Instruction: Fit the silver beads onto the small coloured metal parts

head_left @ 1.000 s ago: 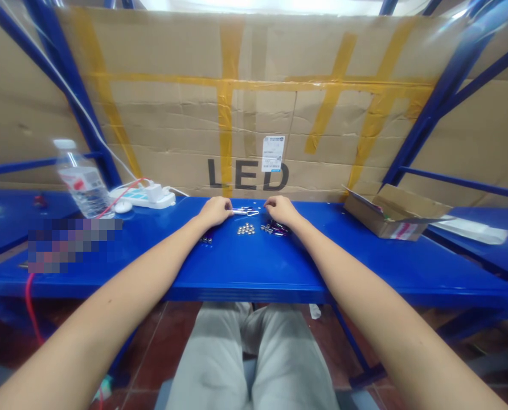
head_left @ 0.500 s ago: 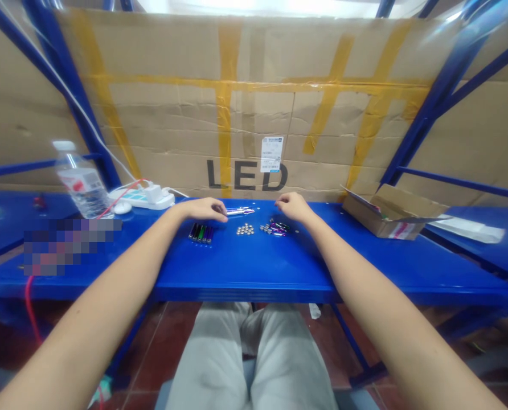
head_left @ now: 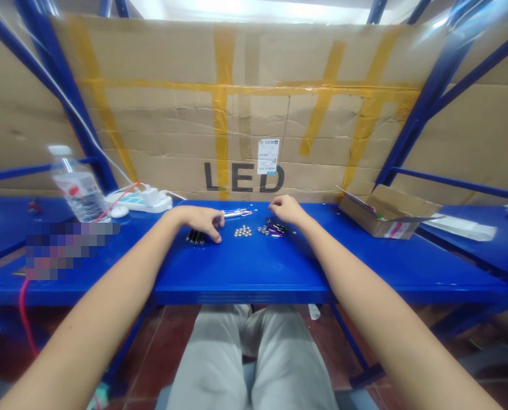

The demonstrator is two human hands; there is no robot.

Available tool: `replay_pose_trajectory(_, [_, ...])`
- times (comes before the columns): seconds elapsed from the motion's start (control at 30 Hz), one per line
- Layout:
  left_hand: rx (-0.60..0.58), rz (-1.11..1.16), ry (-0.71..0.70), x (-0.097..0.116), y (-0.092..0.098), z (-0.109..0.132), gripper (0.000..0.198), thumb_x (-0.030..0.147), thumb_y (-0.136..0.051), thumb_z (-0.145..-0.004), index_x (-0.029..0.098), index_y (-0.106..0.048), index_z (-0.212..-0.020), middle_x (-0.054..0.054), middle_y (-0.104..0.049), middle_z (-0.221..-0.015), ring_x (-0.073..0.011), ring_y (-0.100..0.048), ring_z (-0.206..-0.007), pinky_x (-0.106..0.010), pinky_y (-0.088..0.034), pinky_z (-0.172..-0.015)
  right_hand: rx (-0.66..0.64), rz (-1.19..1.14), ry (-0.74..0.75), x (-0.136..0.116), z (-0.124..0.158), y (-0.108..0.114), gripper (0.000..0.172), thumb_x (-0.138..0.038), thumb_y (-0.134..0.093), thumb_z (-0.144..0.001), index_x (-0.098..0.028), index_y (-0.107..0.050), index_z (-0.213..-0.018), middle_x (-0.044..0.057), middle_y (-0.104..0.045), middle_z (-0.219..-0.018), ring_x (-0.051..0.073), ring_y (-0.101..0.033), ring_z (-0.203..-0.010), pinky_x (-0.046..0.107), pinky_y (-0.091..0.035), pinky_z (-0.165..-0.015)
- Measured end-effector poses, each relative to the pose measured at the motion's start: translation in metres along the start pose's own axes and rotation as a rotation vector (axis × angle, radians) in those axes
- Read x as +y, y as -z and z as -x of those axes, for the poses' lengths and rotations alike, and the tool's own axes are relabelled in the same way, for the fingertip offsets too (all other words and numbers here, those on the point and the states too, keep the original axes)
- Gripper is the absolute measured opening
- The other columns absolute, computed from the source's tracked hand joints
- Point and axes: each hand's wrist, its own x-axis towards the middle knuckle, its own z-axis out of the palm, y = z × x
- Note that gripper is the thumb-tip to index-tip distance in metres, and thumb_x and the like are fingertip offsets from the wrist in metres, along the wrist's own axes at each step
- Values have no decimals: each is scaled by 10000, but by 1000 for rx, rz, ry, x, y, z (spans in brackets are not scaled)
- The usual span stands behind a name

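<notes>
On the blue table, several dark tubes (head_left: 195, 237) lie side by side, partly covered by my left hand (head_left: 203, 220). Its thumb and fingers are spread apart over their right end. Shiny pen-like pieces (head_left: 237, 213) lie just beyond its fingers. Several small silver rings (head_left: 242, 231) sit in a group at the middle. To their right is a small pile of purple and dark metallic parts (head_left: 274, 229). My right hand (head_left: 285, 208) hovers behind that pile with fingers curled together; whatever is between the fingertips is too small to make out.
An open cardboard box (head_left: 388, 213) stands on the right. A water bottle (head_left: 78, 188) and a white power strip (head_left: 145, 200) with cables are at the left. A large cardboard sheet (head_left: 168, 131) stands behind the table (head_left: 245, 267).
My left hand has come down and nearer over the tubes, its thumb and fingers now spread. My right hand stays in nearly the same place. The view has shifted slightly.
</notes>
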Motion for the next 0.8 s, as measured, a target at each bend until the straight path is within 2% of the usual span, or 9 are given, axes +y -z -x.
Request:
replay_pose_trajectory(0.07, [119, -15, -2, 8, -8, -6, 492, 408, -863, -528, 224, -705, -957, -44, -702, -937, -210, -640, -801, -267, -477, -701, 17, -43, 11, -3, 1, 0, 206, -142, -561, -882, -135, -756, -817, 83, -743, -815, 182, -653, -793, 278, -480, -794])
replay_pose_trajectory(0.1, [238, -19, -38, 14, -13, -10, 517, 418, -844, -582, 217, -685, -1031, -66, -695, -1019, -234, -640, -892, -293, -487, -775, 26, -81, 21, -6, 3, 0, 202, -165, -569, -888, -136, -751, -807, 78, -739, -806, 180, -652, -791, 278, -484, -792])
replay_pose_trajectory(0.2, [562, -102, -251, 36, -31, -23, 513, 361, -759, -737, 200, -602, -1198, -112, -619, -1220, -287, -556, -1156, -389, -444, -999, -21, -301, 80, -20, 10, -2, 201, -249, -604, -907, -130, -735, -812, 72, -737, -812, 158, -649, -769, 265, -505, -773])
replay_pose_trajectory(0.33, [649, -141, -419, 61, -50, -34, 482, 307, -760, -785, 204, -572, -1216, -118, -598, -1235, -302, -518, -1217, -433, -409, -1064, -238, -545, 139, -40, 20, -6, 120, -196, -644, -887, -124, -703, -811, 46, -711, -748, 123, -628, -639, 248, -530, -667])
replay_pose_trajectory(0.43, [719, -70, -378, 63, -54, -37, 566, 323, -778, -781, 192, -541, -1278, -132, -570, -1297, -291, -542, -1202, -414, -434, -1038, -169, -523, 79, -45, 22, -8, 136, -123, -625, -873, -127, -663, -742, 19, -644, -628, 116, -573, -529, 248, -506, -562])
replay_pose_trajectory(0.5, [714, -27, -315, 58, -52, -35, 386, 323, -675, -868, 183, -590, -1217, -121, -617, -1236, -257, -597, -1097, -386, -463, -970, -92, -493, 21, -43, 20, -7, 151, -112, -611, -873, -131, -648, -728, 19, -634, -617, 111, -547, -502, 251, -495, -531])
replay_pose_trajectory(0.57, [617, -32, -273, 49, -48, -33, 180, 271, -549, -924, 181, -669, -1024, -91, -688, -1062, -229, -630, -965, -364, -473, -896, -39, -467, -18, -38, 17, -4, 169, -108, -602, -871, -135, -634, -707, 27, -636, -625, 112, -544, -503, 254, -495, -523])
replay_pose_trajectory(0.67, [406, -31, -208, 38, -42, -27, 141, 224, -563, -855, 189, -699, -858, -60, -720, -918, -221, -643, -871, -342, -471, -820, -5, -445, -41, -32, 14, -1, 189, -114, -595, -869, -138, -623, -684, 35, -633, -630, 120, -562, -518, 252, -494, -516])
replay_pose_trajectory(0.8, [258, 61, -174, 34, -37, -22, 140, 242, -606, -790, 208, -715, -871, -34, -745, -913, -214, -666, -872, -318, -480, -818, -4, -414, -39, -29, 13, -1, 176, -139, -598, -878, -144, -625, -704, 29, -638, -624, 111, -553, -489, 246, -486, -510])
